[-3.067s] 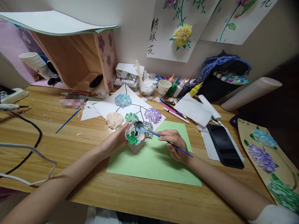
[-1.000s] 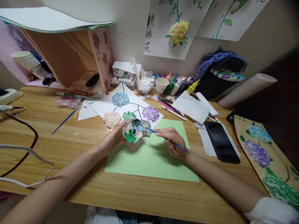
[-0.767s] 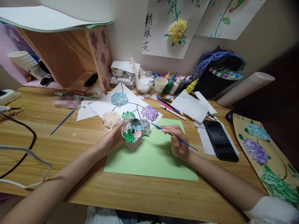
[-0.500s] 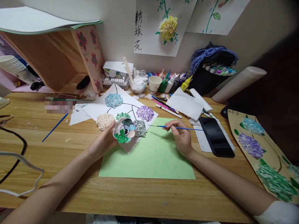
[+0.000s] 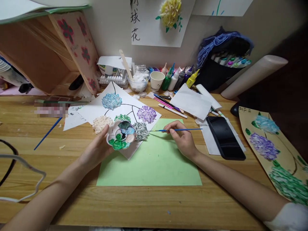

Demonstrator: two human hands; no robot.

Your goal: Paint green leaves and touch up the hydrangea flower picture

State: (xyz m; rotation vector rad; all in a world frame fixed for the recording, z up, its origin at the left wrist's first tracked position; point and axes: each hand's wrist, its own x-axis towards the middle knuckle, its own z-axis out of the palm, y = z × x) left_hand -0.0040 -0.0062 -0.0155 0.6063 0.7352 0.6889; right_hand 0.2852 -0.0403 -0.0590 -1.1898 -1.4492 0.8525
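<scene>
My left hand (image 5: 95, 147) is closed on the edge of a small flower-shaped paint palette (image 5: 121, 135) with green, blue, black and peach paint in its wells. Between the fingers of my right hand (image 5: 180, 138) is a thin blue paintbrush (image 5: 185, 129), its tip pointing left near the grey flower. White paper (image 5: 95, 110) with a blue flower (image 5: 112, 101), a purple flower (image 5: 146, 114), a cream flower (image 5: 102, 124), a green flower (image 5: 122, 118) and a grey flower (image 5: 140, 131) lies beneath, partly covered by the palette. Under it is a light green sheet (image 5: 149, 170).
A black phone (image 5: 226, 138) lies at right beside a painted flower strip (image 5: 263, 146). Along the wall stand a paper cup (image 5: 157, 81), paint bottles (image 5: 178, 79) and a bowl of white material (image 5: 139, 81). Another blue brush (image 5: 48, 133) rests at left.
The camera view has tilted down and shifted slightly. The palette and brush stay in my hands, and the brush tip looks slightly nearer the grey flower.
</scene>
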